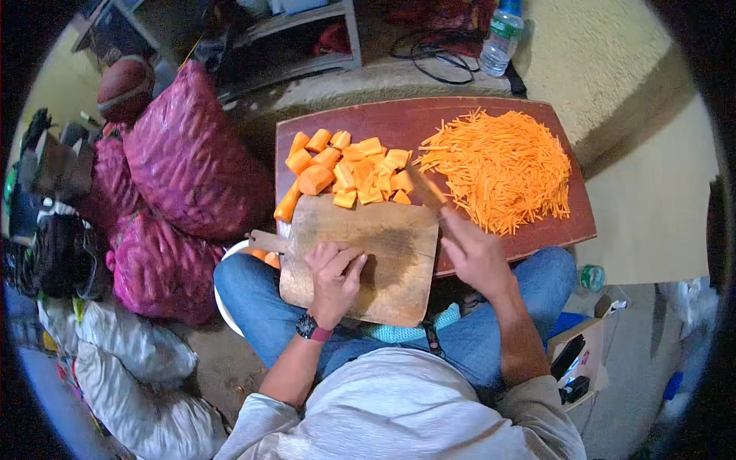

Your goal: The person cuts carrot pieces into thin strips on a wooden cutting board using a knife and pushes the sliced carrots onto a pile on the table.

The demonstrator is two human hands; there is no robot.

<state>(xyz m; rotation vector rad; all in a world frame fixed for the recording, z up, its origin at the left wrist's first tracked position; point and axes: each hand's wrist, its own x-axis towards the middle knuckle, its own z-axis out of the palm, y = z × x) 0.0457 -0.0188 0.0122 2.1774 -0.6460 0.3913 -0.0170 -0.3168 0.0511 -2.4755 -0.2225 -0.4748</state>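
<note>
A wooden cutting board point(383, 284) with a handle lies across my lap and the front edge of the red table point(399, 123). My left hand point(336, 274) is over the board's left half with its fingers bent; nothing shows in it. Beyond the board's right edge, my right hand point(477, 257) grips a knife point(426, 188), whose blurred blade points up and left between the carrot piles. Cut carrot chunks point(345, 170) lie behind the board. A large heap of carrot sticks point(502, 170) rests at the table's right.
Pink mesh sacks point(188, 153) stand at the left, with white sacks point(138, 345) below them. A white basin point(228, 310) is partly hidden beside my left knee. Behind the table are a plastic bottle point(501, 42) and a black cable point(437, 57). An open box point(586, 353) sits at right.
</note>
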